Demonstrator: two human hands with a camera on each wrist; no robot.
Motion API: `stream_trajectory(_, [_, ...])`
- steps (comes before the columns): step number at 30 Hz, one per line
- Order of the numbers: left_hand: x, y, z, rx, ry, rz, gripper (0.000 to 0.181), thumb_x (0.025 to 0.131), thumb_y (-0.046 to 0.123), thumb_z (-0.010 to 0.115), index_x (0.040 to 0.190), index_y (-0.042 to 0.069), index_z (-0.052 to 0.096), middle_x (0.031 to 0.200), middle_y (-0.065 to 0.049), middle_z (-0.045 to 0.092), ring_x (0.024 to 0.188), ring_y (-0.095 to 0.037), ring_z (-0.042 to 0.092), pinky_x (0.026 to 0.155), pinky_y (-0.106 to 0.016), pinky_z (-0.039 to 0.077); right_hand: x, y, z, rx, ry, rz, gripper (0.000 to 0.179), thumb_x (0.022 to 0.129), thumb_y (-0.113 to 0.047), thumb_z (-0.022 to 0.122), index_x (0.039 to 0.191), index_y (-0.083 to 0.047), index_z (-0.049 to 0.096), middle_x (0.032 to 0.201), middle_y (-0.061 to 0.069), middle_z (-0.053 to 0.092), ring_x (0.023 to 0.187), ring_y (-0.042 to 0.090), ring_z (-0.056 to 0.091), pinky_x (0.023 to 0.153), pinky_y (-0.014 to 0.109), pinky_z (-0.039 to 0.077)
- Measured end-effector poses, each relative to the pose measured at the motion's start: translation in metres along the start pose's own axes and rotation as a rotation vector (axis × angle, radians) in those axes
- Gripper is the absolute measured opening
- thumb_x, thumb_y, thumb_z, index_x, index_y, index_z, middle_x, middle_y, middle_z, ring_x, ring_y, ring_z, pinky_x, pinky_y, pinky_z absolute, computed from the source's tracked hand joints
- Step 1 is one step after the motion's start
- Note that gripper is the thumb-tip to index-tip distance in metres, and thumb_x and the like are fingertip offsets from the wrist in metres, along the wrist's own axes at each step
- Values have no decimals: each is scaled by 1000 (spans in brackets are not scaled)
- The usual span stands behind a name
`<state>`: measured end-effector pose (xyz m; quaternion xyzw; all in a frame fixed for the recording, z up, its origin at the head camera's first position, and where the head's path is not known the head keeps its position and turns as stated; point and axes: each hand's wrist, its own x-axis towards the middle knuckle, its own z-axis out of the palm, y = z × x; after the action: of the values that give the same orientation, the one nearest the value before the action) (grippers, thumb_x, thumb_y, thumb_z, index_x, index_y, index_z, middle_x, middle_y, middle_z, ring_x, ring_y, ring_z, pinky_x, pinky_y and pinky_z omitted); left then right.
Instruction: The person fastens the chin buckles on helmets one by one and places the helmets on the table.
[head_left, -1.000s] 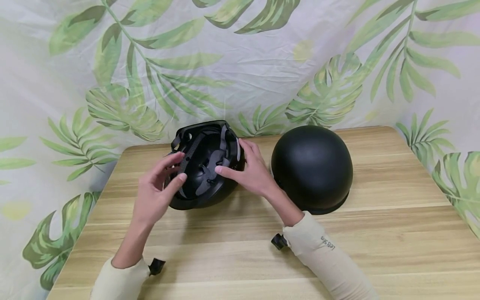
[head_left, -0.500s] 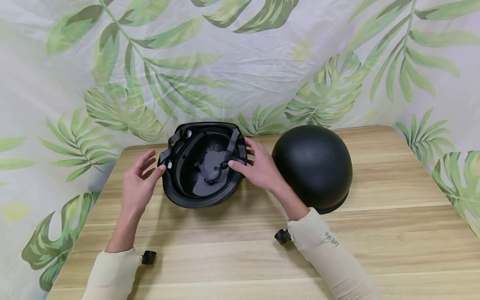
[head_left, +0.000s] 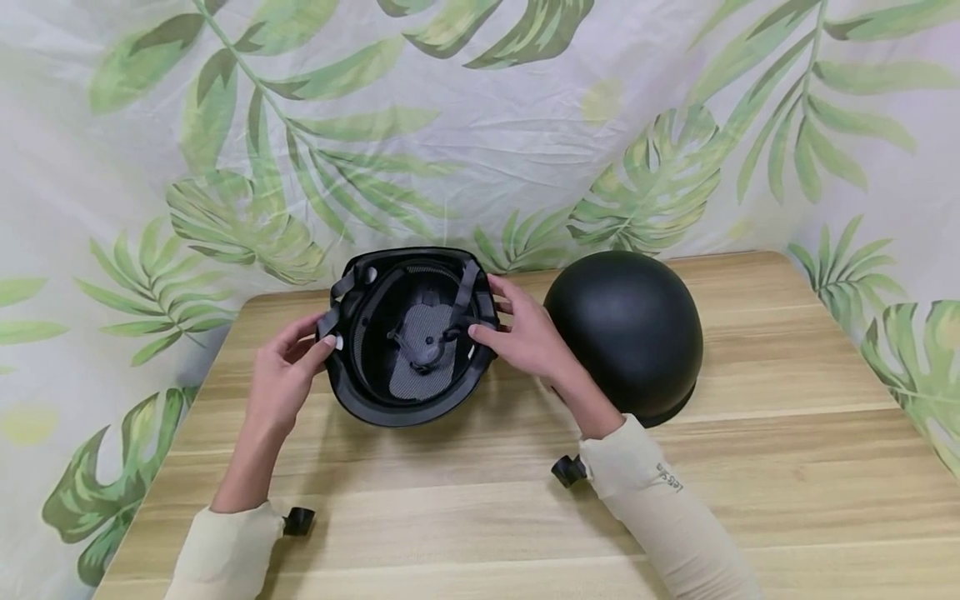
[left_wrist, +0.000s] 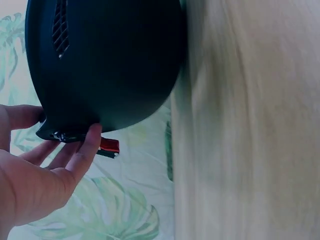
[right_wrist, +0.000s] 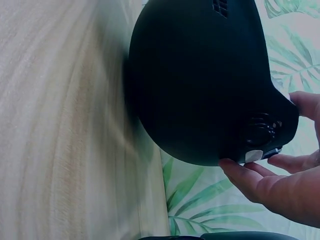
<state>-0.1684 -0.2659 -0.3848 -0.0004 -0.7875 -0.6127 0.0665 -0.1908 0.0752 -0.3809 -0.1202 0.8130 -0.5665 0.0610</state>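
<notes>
On my feed, the person's left hand [head_left: 283,367] pinches the left rim of an upturned, glossy-black, hard-shelled helmet [head_left: 422,350] with grey straps; the right hand [head_left: 528,335] grips its right rim. I can't tell if it touches the pale wood-grain table [head_left: 465,508]. Matte-black rounded helmet [head_left: 626,333] sits dome-up, right of it.

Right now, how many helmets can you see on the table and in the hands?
2. The first helmet is held between the left hand and right hand, its inside showing. The second helmet sits dome-up on the table, to the right. No others show.
</notes>
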Motion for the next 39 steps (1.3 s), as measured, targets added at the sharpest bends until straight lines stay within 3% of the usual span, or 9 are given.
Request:
stream_trajectory(9, [-9,11,-2,140,-9,-7,50,104,19,69,149,2,59,121,15,65,103,9,68,78,-13,60,1,-5,-6,-6,-49,68,80,101,-26,72,169,-20,30,170,8,39,155,35,44,114,51,53])
stream_trajectory(17, [-9,10,-11,163,-70,-10,53,107,24,65,153,1,54,127,13,62,106,5,67,80,-15,61,0,-9,-4,6,-64,47,81,101,-27,73,169,-18,29,169,10,39,154,35,44,118,51,49])
stream_trajectory(26, [-8,8,-19,185,-92,-12,56,109,27,62,155,-2,49,125,14,59,102,9,65,82,-14,60,0,-14,-1,-35,-60,1,80,102,-28,71,168,-12,28,169,12,37,155,35,43,120,52,47])
stream_trajectory(32, [-10,3,-24,111,-108,-13,61,109,32,61,155,-5,47,132,10,59,107,4,65,84,-20,63,-5,-24,-1,-170,40,-77,77,101,-31,71,166,-14,34,169,12,38,152,33,46,120,52,46])
stream_trajectory(36, [-10,-1,-28,16,-125,-4,61,108,29,63,154,-8,47,129,11,63,106,1,69,84,-23,64,-8,-35,-1,-252,117,-145,74,101,-32,72,164,-15,38,168,11,40,156,34,40,122,57,41])
stream_trajectory(39, [-10,-5,-33,-19,-135,12,59,108,28,63,153,-8,48,124,13,67,105,0,70,84,-22,64,-10,-44,1,-271,122,-190,71,101,-30,72,163,-14,41,168,9,40,160,32,34,126,57,37])
